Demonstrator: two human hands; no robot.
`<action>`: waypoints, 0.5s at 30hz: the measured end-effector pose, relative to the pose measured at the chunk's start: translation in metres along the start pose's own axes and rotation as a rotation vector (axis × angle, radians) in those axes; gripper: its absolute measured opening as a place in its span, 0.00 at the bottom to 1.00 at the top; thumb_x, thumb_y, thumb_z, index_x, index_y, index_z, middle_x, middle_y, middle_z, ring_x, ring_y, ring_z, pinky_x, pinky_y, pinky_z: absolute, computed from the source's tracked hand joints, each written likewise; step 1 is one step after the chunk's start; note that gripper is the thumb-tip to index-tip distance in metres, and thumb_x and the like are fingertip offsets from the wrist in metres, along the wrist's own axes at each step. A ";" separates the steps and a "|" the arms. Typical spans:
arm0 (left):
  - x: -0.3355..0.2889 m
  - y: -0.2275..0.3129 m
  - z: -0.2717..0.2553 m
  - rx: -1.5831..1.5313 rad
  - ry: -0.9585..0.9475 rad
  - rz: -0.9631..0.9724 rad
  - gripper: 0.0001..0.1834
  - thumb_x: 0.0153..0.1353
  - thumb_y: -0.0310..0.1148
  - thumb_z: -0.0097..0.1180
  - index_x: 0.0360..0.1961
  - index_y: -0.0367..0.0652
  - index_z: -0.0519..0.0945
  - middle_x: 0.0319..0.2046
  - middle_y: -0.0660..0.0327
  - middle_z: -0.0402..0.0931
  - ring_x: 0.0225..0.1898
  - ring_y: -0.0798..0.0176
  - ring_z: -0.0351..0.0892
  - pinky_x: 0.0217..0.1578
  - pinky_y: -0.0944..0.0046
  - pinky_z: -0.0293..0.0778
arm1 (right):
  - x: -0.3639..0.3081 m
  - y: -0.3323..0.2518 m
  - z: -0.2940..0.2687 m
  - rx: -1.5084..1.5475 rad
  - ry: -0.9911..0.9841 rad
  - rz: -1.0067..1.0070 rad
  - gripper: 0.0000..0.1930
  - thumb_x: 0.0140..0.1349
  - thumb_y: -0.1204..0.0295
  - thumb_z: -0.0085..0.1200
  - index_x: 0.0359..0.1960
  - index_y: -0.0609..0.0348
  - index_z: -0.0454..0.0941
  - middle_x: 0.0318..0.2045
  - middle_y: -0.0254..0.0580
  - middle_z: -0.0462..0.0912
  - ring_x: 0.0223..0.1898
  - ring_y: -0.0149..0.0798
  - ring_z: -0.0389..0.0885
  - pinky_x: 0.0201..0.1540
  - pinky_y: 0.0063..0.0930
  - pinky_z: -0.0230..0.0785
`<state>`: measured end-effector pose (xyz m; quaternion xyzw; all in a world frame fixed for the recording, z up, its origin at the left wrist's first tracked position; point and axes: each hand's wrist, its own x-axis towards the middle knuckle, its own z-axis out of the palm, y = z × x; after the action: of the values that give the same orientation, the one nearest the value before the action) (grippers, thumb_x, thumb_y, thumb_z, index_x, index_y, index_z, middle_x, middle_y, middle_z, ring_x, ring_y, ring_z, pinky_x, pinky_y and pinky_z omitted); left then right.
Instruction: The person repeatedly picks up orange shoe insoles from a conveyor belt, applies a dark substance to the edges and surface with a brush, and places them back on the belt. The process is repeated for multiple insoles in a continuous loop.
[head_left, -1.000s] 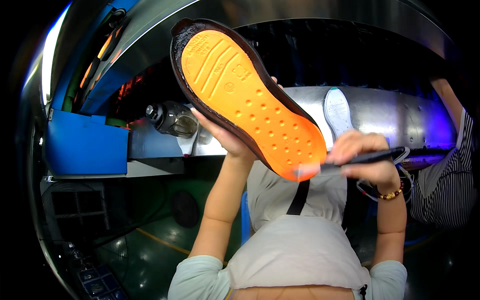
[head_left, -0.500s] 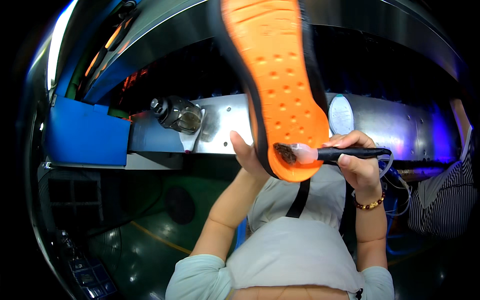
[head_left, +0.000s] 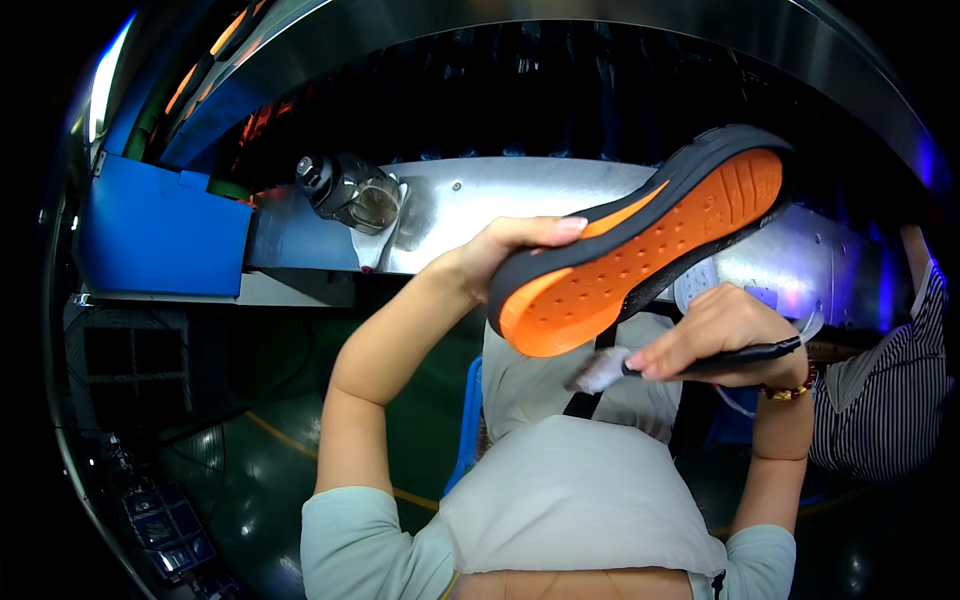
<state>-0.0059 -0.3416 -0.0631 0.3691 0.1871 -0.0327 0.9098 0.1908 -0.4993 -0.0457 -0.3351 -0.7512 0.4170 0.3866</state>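
A black shoe sole (head_left: 640, 232) with a dimpled orange middle is held up in front of me, tilted so one end points to the far right. My left hand (head_left: 515, 250) grips its near-left end, thumb over the black rim and the other fingers hidden behind. In my right hand (head_left: 722, 338) is a brush (head_left: 607, 370) with a black handle and a thin clear tube at its back end. Its pale, dark-tipped bristles are slightly blurred and sit just below the sole's near end, apart from it.
On the metal ledge (head_left: 440, 230) stands a dark translucent bottle (head_left: 362, 195) on a white cloth. A white oval pad (head_left: 695, 285) lies partly behind my right hand. At left is a blue box-like panel (head_left: 165, 235). Another person in striped clothing (head_left: 880, 400) is at the right.
The sole has turned from upright to slanting toward the right, and my left hand has moved with it. The brush has come off the orange surface and dropped lower.
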 end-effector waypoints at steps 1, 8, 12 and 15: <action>0.000 0.000 0.000 -0.006 0.022 -0.020 0.24 0.56 0.44 0.47 0.44 0.32 0.71 0.37 0.51 0.76 0.32 0.65 0.77 0.34 0.72 0.73 | 0.000 -0.001 0.000 0.014 0.045 -0.030 0.06 0.47 0.76 0.57 0.29 0.58 0.81 0.33 0.43 0.81 0.26 0.34 0.81 0.20 0.18 0.60; -0.001 0.004 0.001 0.290 0.007 -0.186 0.28 0.55 0.49 0.49 0.46 0.33 0.71 0.34 0.52 0.75 0.31 0.68 0.77 0.32 0.73 0.73 | 0.004 -0.012 -0.017 -0.159 -0.183 0.101 0.07 0.48 0.76 0.56 0.30 0.60 0.79 0.34 0.42 0.81 0.36 0.38 0.80 0.34 0.24 0.72; -0.010 0.006 0.005 0.245 0.132 -0.254 0.29 0.55 0.50 0.49 0.47 0.34 0.70 0.35 0.52 0.75 0.33 0.68 0.76 0.35 0.72 0.72 | 0.002 -0.010 -0.023 -0.121 -0.075 0.018 0.08 0.48 0.75 0.56 0.32 0.59 0.79 0.35 0.41 0.81 0.37 0.37 0.80 0.32 0.22 0.70; -0.012 0.009 -0.002 0.361 0.006 -0.242 0.29 0.55 0.49 0.49 0.46 0.33 0.71 0.37 0.52 0.75 0.34 0.68 0.76 0.35 0.73 0.72 | -0.008 0.012 -0.014 -0.071 -0.013 0.022 0.08 0.49 0.75 0.54 0.32 0.56 0.80 0.35 0.38 0.81 0.29 0.31 0.81 0.21 0.19 0.57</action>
<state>-0.0161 -0.3342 -0.0539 0.5011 0.2240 -0.1734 0.8177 0.2087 -0.4958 -0.0540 -0.3542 -0.7643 0.3966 0.3649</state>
